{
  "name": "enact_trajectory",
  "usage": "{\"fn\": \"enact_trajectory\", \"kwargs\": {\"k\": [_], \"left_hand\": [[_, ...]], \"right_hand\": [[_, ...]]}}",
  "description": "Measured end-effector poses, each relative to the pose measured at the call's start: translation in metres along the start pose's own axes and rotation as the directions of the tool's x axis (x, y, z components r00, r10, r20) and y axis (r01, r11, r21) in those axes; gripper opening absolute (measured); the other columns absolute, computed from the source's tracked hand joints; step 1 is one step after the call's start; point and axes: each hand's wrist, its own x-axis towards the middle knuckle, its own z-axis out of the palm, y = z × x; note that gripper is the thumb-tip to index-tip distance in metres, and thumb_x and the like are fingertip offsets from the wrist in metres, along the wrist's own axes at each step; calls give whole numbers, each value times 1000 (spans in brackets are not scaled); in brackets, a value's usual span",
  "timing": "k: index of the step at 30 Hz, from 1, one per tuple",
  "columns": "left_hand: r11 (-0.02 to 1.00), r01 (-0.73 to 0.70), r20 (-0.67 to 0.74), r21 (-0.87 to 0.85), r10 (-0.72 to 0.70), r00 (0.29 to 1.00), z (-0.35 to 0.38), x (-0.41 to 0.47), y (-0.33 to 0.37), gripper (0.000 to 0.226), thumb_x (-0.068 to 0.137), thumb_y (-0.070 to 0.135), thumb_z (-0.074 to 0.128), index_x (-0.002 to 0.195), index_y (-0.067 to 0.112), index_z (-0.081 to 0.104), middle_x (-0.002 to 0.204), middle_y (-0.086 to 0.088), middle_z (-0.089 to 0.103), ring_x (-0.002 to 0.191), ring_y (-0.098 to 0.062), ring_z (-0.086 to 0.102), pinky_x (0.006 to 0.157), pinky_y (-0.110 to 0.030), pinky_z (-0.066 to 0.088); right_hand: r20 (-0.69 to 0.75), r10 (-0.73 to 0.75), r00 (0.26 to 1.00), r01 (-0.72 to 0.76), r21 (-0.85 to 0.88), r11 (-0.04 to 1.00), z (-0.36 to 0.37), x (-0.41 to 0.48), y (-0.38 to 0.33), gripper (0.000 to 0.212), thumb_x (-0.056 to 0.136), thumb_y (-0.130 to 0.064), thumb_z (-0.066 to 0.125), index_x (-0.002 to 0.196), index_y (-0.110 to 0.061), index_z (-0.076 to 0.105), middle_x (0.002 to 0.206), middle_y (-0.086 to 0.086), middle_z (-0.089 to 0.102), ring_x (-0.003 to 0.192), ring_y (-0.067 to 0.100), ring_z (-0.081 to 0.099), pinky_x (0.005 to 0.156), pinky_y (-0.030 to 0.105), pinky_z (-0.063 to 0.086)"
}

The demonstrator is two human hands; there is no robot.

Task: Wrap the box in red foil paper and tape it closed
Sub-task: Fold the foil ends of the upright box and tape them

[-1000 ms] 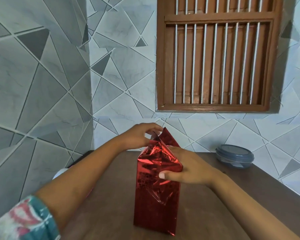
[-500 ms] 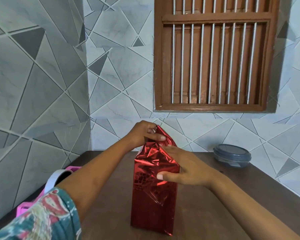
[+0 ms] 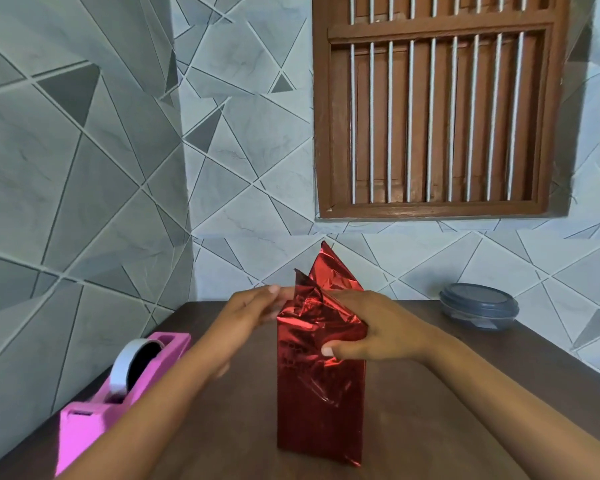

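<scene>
A tall box wrapped in red foil paper (image 3: 321, 393) stands upright on the brown table (image 3: 465, 410). Its top end is crumpled, with a pointed foil flap (image 3: 329, 268) sticking up. My right hand (image 3: 371, 327) grips the box's upper right side, thumb across the front, fingers laid over the folded top. My left hand (image 3: 253, 306) is just left of the top, blurred, fingers nearly straight with the tips at the foil's edge, holding nothing. A pink tape dispenser (image 3: 118, 386) with a white roll sits at the table's left edge.
A round grey lidded container (image 3: 478, 306) sits at the back right of the table by the tiled wall. A brown barred window (image 3: 437, 109) is above. The tiled wall closes in the left side next to the dispenser.
My left hand has let go of the foil flap at the top and drawn back to the left. The view has tilted down, bringing the tape dispenser into sight. My right hand keeps its hold.
</scene>
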Motion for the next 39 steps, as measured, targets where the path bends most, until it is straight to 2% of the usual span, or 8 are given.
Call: {"fn": "enact_trajectory", "kwargs": {"k": [3,6,10,17,23,29,34,39], "left_hand": [[998,25,3,-54,-25,1000,1,0,-4,28,98,31,43,87,25,69,88,13,73,95,-1,65,89,-19,46],[991,36,19,-126,-34,999,-4,-1,-10,33,87,50,54,88,24,73,104,5,72,107,-9,63,99,-29,44],[993,28,118,-118,-14,993,-10,-8,-8,42,90,50,35,107,29,67,121,5,65,117,-8,58,103,-31,41],[974,100,-267,202,-44,963,-84,-31,20,24,98,23,45,93,16,68,95,-2,71,76,-10,64,70,-22,49],[579,563,-418,590,-377,827,-173,-60,8,21,94,21,54,88,6,68,89,-12,68,71,-22,58,60,-24,44],[465,780,-461,419,-632,623,-177,-73,-16,17,93,19,55,83,7,60,84,-9,59,65,-18,54,49,-20,50],[498,843,-423,204,-732,534,-184,-72,-25,7,88,17,63,90,11,63,104,-13,56,80,-21,57,53,-27,56],[481,874,-391,66,-794,466,-181,-77,-23,16,89,17,64,82,3,61,94,-14,54,72,-22,57,44,-28,54]], "right_hand": [[12,0,1000,-1,5,1000,-2,3,-5,54,76,-45,65,126,-29,53,107,-26,55,98,-7,50,85,20,43],[7,-9,1000,9,11,1000,0,3,-7,54,77,-43,64,127,-26,53,116,-17,59,104,0,52,89,20,41],[-25,-39,999,40,37,999,2,-1,-7,58,78,-36,69,132,-29,50,114,-32,49,111,-1,49,91,17,38],[-18,12,1000,-11,77,997,7,3,-4,44,74,-46,64,116,-47,51,98,-38,51,101,-5,51,85,14,39],[-14,56,998,-54,150,987,8,6,-2,33,68,-55,66,97,-56,51,101,-18,66,95,1,60,88,28,46],[-8,57,998,-55,163,985,10,9,-1,35,61,-60,65,93,-56,53,99,-28,63,93,-2,60,81,21,43],[-21,70,997,-65,184,981,9,6,-1,40,59,-62,65,96,-53,55,99,-27,63,95,-2,60,82,20,43],[-17,60,998,-56,176,983,10,7,-2,59,53,-70,56,105,-42,60,101,-18,67,94,4,62,84,29,45]]}}
